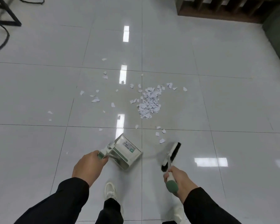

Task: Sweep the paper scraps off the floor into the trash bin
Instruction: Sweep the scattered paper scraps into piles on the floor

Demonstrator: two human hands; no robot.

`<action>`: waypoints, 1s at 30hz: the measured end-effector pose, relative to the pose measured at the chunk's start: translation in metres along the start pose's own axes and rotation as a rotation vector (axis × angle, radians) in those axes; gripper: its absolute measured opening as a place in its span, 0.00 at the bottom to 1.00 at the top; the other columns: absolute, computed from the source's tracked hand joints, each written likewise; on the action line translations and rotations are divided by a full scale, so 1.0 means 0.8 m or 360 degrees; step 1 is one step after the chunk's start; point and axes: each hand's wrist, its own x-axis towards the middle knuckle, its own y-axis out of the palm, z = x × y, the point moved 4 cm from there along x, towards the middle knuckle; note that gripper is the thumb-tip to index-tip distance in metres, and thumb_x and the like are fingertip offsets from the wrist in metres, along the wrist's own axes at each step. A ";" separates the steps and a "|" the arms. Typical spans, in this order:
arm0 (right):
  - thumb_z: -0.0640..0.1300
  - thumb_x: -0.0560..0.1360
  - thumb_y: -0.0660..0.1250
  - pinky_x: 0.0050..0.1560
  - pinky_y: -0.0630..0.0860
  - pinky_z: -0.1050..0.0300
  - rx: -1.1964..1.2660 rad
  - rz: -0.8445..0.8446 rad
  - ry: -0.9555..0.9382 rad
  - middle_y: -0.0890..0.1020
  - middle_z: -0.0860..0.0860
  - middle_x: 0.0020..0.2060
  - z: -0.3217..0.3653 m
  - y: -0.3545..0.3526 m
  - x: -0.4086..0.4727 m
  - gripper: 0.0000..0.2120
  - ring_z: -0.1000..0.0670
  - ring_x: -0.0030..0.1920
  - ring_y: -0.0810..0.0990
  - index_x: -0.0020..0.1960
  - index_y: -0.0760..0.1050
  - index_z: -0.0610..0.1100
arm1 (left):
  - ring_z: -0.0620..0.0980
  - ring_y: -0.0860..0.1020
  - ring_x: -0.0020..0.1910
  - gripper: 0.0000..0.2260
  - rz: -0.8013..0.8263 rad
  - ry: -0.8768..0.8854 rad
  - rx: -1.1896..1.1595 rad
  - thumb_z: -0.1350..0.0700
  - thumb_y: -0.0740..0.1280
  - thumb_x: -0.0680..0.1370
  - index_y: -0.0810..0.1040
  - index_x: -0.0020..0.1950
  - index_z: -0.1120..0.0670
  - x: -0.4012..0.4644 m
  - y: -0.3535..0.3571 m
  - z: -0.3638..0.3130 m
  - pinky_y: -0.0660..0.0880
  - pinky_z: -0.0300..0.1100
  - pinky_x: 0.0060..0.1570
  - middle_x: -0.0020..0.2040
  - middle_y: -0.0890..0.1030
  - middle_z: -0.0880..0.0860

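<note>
Paper scraps (pixel 149 103) lie ahead of both hands on the pale tiled floor (pixel 233 102), the thickest heap sitting just right of the long tile seam that runs away from the person, with its long axis running roughly away from the feet. Thinner strays spread off to the left of the seam and a few loose bits lie close in, just beyond the brush tip. The right hand (pixel 178 178) is wrapped round the green-ended handle of a small hand brush (pixel 172 155), whose black bristles point forward and slightly right, toward those nearest bits; this hand is the nearer one to the heap. The left hand (pixel 87 166) grips the handle of a dustpan (pixel 125 153), which is held tilted with its mouth turned toward the right and slightly toward the feet, so it does not yet face the pile. Whether either tool touches the floor cannot be told. My reading is that sweeping has barely begun: the pan needs to swing round to open toward the heap, then the brush can draw scraps back along the seam into it. No trash bin shows anywhere in view.
</note>
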 end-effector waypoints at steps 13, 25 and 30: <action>0.33 0.77 0.58 0.20 0.71 0.63 0.0049 0.0333 -0.0123 0.73 0.42 0.35 0.057 0.319 -0.001 0.08 0.51 0.21 0.69 0.55 0.69 0.40 | 0.46 0.73 0.31 0.17 0.0070 0.0133 0.0167 0.40 0.63 0.80 0.73 0.39 0.50 0.114 -0.094 0.083 0.65 0.41 0.30 0.34 0.77 0.49; 0.36 0.77 0.62 0.19 0.70 0.65 0.0329 0.0452 -0.0112 0.74 0.42 0.35 0.130 0.238 -0.067 0.13 0.53 0.23 0.68 0.61 0.69 0.36 | 0.45 0.74 0.34 0.16 0.0096 0.0224 0.0009 0.42 0.62 0.82 0.69 0.35 0.45 0.173 -0.148 -0.014 0.66 0.40 0.31 0.35 0.77 0.46; 0.38 0.77 0.63 0.20 0.70 0.65 0.0197 0.0318 -0.0244 0.75 0.43 0.36 0.231 0.171 -0.068 0.11 0.53 0.25 0.68 0.58 0.71 0.37 | 0.46 0.76 0.36 0.13 0.0064 0.0244 -0.0086 0.43 0.63 0.81 0.74 0.39 0.46 0.221 -0.154 -0.104 0.69 0.42 0.34 0.37 0.79 0.46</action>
